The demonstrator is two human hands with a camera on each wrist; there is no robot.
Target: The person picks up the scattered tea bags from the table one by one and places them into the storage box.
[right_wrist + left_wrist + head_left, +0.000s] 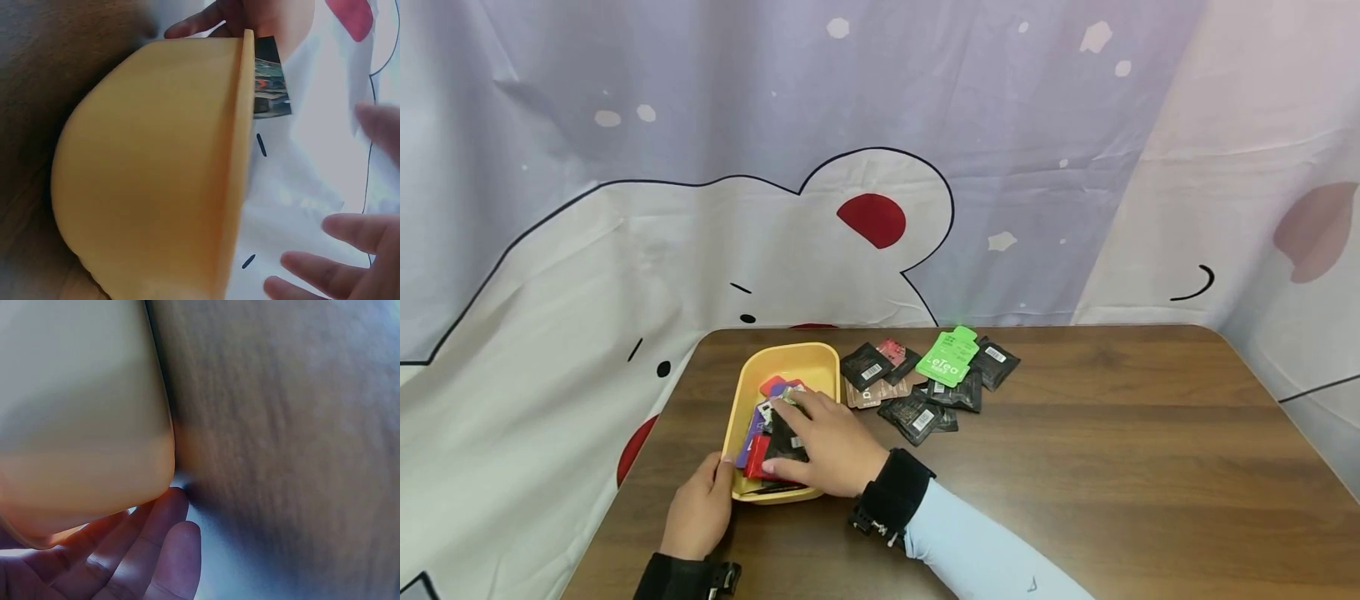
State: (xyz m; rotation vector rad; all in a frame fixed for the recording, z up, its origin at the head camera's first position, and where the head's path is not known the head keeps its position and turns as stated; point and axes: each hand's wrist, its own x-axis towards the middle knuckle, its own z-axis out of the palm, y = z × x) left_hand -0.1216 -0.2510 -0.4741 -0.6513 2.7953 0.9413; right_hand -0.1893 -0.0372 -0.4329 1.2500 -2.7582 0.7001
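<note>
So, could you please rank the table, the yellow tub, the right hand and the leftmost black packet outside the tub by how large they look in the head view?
1. Table, largest by far
2. Yellow tub
3. Right hand, which covers part of the tub
4. Leftmost black packet

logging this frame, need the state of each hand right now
Left hand: holding the yellow plastic bin by its rim.
Right hand: open over the bin, holding nothing.

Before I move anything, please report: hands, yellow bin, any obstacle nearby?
Left hand touching yellow bin. Right hand spread over packets inside. Bin upright on table. Loose packets close beside; nothing seems blocking.
</note>
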